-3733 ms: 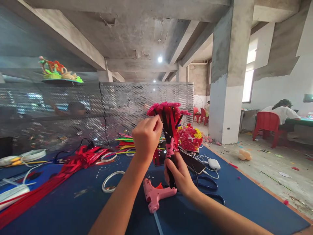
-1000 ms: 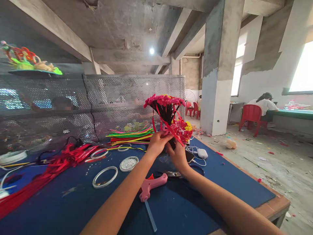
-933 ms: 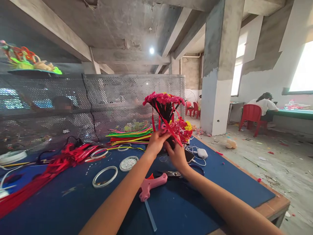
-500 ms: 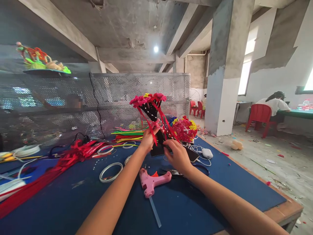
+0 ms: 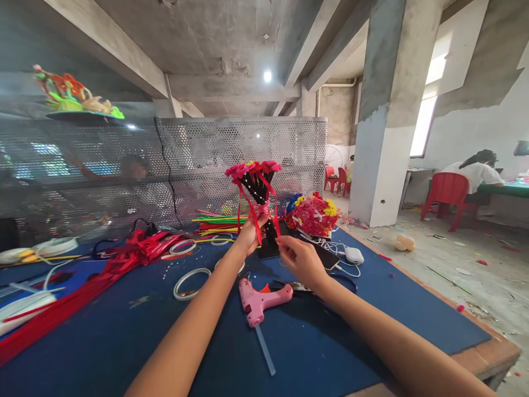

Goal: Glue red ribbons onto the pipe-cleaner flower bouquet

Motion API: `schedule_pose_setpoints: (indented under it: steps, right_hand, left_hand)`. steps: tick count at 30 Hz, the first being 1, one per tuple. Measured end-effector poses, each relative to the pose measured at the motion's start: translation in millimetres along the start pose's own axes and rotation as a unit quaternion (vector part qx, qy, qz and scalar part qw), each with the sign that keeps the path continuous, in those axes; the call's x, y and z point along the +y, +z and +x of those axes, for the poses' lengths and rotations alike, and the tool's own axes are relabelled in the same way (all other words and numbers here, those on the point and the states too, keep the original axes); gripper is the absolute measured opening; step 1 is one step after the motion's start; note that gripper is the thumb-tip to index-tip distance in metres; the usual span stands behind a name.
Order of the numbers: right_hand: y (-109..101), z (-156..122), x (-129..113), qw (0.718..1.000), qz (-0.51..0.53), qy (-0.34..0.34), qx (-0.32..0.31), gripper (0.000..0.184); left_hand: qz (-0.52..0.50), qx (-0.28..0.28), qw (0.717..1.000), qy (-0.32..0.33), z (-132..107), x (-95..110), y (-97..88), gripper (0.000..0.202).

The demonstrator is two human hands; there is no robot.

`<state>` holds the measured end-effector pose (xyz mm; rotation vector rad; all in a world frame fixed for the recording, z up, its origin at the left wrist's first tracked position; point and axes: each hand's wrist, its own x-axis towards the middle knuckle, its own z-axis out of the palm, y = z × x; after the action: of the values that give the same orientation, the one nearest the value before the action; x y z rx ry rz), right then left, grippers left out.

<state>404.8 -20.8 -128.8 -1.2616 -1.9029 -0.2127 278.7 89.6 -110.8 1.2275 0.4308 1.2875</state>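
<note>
A bouquet of fuzzy pink, red and yellow flowers [image 5: 254, 170] stands upright over the table, with black stems [image 5: 257, 190] and a string of white beads around them. My left hand [image 5: 249, 234] is closed around its narrow middle, where a pink bow [image 5: 263, 209] sits. Red ribbon tails hang from the bouquet on both sides. At the lower right of the stems, my right hand [image 5: 300, 259] pinches the end of a red ribbon [image 5: 277, 223]. Below both hands lies a pink glue gun [image 5: 260, 302] with a clear glue stick [image 5: 265, 350] in it.
A second flower bunch [image 5: 314, 215] lies behind my right hand, near a phone [image 5: 326, 257] and white charger [image 5: 354, 255]. Scissors [image 5: 300, 286] lie by the glue gun. Left are red ribbons [image 5: 124, 262], tape rolls [image 5: 192, 284] and pipe cleaners [image 5: 219, 225]. A perforated metal screen [image 5: 206, 149] stands behind.
My right fingers have moved from the black lower stems to a red ribbon end. The ribbons that spread out to the right now hang closer to the bouquet. The view has shifted slightly.
</note>
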Motion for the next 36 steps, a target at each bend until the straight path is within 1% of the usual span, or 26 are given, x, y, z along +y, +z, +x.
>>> schedule_pose_setpoints:
  steps: [3,6,11,13,16,20,23,25,27,29,31,32,33,34,36]
  right_hand:
    - [-7,4,2,0.997,0.054,0.051,-0.011,0.035]
    - [-10,7,5,0.991,0.102,0.089,-0.019,0.041]
    - [-9,12,11,0.967,0.192,0.167,0.006,0.046]
    - [-9,14,15,0.952,0.238,0.192,0.009,0.042]
    - [-10,17,19,0.935,0.278,0.218,0.011,0.029]
    - [-8,19,24,0.928,0.300,0.221,-0.012,0.023]
    - [-6,20,27,0.925,0.309,0.217,-0.023,0.021]
    - [-6,21,29,0.928,0.302,0.218,-0.009,0.021]
    - [-9,22,31,0.934,0.280,0.220,0.027,0.020]
    - [-13,22,32,0.938,0.250,0.226,0.081,0.020]
    - [-18,20,29,0.946,0.194,0.214,0.147,0.027]
    - [-19,17,26,0.955,0.151,0.190,0.172,0.031]
    - [-20,15,22,0.966,0.104,0.153,0.181,0.032]
    - [-20,12,18,0.977,0.057,0.110,0.174,0.030]
    - [-20,8,9,0.991,-0.015,0.039,0.125,0.028]
  left_hand:
    - [0.015,-0.024,0.999,-0.022,-4,-3,3.0,0.036]
    - [0.033,-0.055,0.997,-0.033,-9,-2,6.9,0.042]
    - [0.072,-0.093,0.992,-0.050,-17,-1,12.5,0.049]
    - [0.084,-0.102,0.990,-0.050,-18,-2,13.7,0.050]
    - [0.095,-0.105,0.989,-0.047,-18,-3,13.9,0.044]
    - [0.102,-0.096,0.989,-0.037,-17,-3,13.0,0.034]
    - [0.110,-0.092,0.989,-0.033,-16,-3,12.2,0.035]
    - [0.113,-0.091,0.989,-0.030,-16,-3,11.4,0.036]
    - [0.114,-0.089,0.989,-0.025,-16,-4,10.1,0.037]
    - [0.117,-0.082,0.990,-0.017,-15,-4,8.2,0.038]
    - [0.124,-0.072,0.990,-0.008,-14,-4,6.4,0.038]
    - [0.129,-0.066,0.989,-0.003,-13,-4,5.8,0.037]
    - [0.135,-0.061,0.989,0.002,-13,-4,5.7,0.035]
    - [0.142,-0.058,0.988,0.008,-13,-4,6.1,0.033]
    - [0.157,-0.054,0.986,0.023,-14,-5,8.6,0.030]
